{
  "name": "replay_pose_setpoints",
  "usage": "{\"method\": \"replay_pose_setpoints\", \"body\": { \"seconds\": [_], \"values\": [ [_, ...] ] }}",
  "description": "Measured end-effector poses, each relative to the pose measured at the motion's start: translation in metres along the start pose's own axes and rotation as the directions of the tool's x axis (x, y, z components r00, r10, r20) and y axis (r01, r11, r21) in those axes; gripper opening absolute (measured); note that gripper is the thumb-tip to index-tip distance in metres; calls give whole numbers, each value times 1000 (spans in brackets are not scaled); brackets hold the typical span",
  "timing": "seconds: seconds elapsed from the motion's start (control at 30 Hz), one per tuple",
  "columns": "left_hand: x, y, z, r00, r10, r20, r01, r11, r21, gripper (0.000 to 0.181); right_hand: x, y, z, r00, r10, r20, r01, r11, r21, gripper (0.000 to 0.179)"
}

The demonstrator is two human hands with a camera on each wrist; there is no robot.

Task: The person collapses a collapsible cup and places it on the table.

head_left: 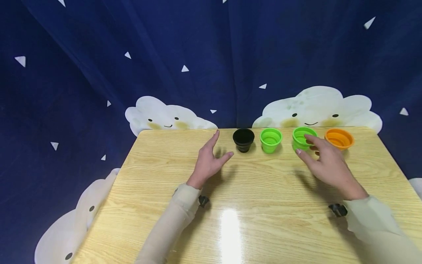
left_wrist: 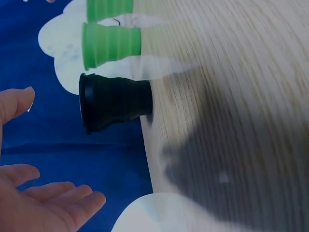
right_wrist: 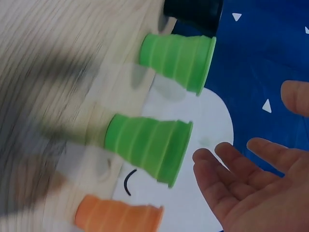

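Along the table's far edge stand a black cup (head_left: 243,140), a green cup (head_left: 270,140), a second green cup (head_left: 299,141) and an orange cup (head_left: 339,139), all upright with ribbed sides. My left hand (head_left: 208,160) is just left of the black cup, thumb and fingers spread, holding nothing. In the left wrist view a gap shows between those fingers and the black cup (left_wrist: 116,102). My right hand (head_left: 326,161) hovers before the second green cup and overlaps it in the head view. The right wrist view shows its fingers apart from that cup (right_wrist: 149,149).
The cups stand on a light wooden table (head_left: 158,216) with a bright glare patch near the front. Behind it hangs a dark blue curtain (head_left: 197,44) with white triangles and smiling clouds. A small black object sits at each sleeve cuff.
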State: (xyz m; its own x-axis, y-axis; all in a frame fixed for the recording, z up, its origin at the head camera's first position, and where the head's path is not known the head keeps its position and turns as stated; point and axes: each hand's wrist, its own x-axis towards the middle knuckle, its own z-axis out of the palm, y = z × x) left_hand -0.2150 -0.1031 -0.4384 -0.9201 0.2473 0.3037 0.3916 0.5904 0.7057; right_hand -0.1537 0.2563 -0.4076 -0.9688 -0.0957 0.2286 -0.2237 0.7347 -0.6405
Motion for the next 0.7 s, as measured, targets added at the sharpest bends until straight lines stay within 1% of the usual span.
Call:
{"method": "replay_pose_setpoints", "body": {
  "seconds": [0.2,0.37,0.47,0.57,0.7],
  "values": [
    [3,0,5,999,-37,-15,36,997,-76,89,8,-8,10,1000,26,0,-26,998,56,65],
    [6,-1,10,997,-74,-11,72,988,-133,87,13,-15,20,999,49,9,-49,995,81,64],
    [7,-2,13,996,-86,-6,84,983,-165,85,15,-18,28,997,70,13,-71,992,100,62],
    [10,-4,16,995,-102,0,100,974,-206,83,18,-19,38,998,69,2,-69,989,127,58],
    [13,-8,21,992,-123,1,119,954,-274,84,22,-21,50,998,55,-14,-51,983,175,51]
  ]
}}
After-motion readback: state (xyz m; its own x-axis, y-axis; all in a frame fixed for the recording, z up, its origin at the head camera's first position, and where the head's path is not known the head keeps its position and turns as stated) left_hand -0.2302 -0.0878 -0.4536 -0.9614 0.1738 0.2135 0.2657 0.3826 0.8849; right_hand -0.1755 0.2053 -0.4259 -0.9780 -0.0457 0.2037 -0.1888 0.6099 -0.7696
